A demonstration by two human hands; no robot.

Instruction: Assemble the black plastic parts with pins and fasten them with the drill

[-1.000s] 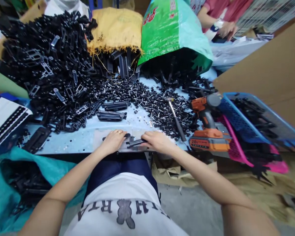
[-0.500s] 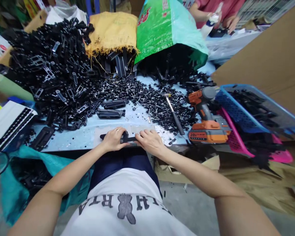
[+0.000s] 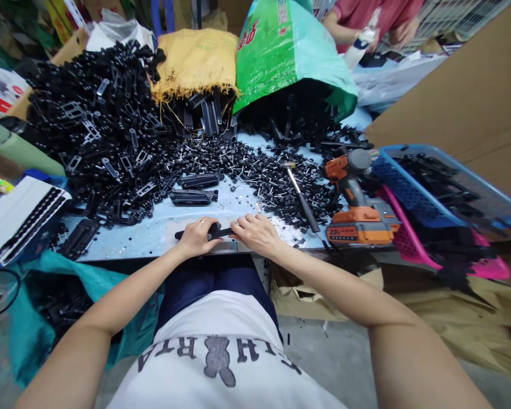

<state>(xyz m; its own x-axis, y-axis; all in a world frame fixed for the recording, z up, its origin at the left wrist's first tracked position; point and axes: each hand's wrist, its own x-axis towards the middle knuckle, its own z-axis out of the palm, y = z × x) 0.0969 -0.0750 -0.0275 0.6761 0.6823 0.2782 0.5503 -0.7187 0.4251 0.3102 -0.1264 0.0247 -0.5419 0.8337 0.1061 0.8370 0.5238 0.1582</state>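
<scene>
"Where is the black part (image 3: 226, 232) lying?"
"It's spanning the gap between both hands, low over the near edge of the table (image 3: 159, 214)."
"And the grip?"
"The left hand (image 3: 197, 236) is wrapping fingers and thumb round one end; the right hand (image 3: 258, 234) is pinching the other. A dark tip is poking out past the left hand, but I can't tell whether it's the same piece."
"Which step?"
"They seem to be working it two-handed. The next move is probably calling for steady support at both ends."
"Farther out?"
"Two black pieces (image 3: 194, 196) are lying just beyond, and a hammer (image 3: 301, 199) is resting rightward."
</scene>
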